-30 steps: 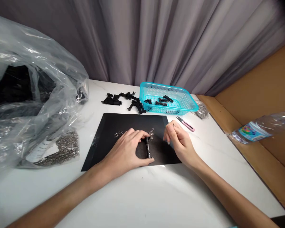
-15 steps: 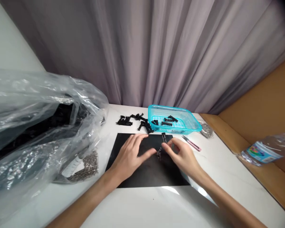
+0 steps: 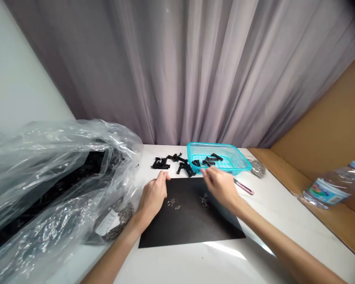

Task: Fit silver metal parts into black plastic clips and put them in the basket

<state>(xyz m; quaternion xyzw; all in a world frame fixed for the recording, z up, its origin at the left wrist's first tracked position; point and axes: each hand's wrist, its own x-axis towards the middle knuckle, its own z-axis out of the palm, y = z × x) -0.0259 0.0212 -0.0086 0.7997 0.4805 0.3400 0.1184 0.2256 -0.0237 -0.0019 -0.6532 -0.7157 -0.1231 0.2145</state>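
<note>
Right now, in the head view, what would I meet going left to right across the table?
Plastic bag → left hand → right hand → pink cutter → water bottle.

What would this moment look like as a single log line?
left hand: open, at black mat edge | right hand: by blue basket, grip unclear | small metal bits on mat

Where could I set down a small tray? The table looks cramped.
The near white table in front of the black mat is bare, as is the mat's near half. It is crowded by the teal basket, the loose black parts and the plastic bag.
</note>
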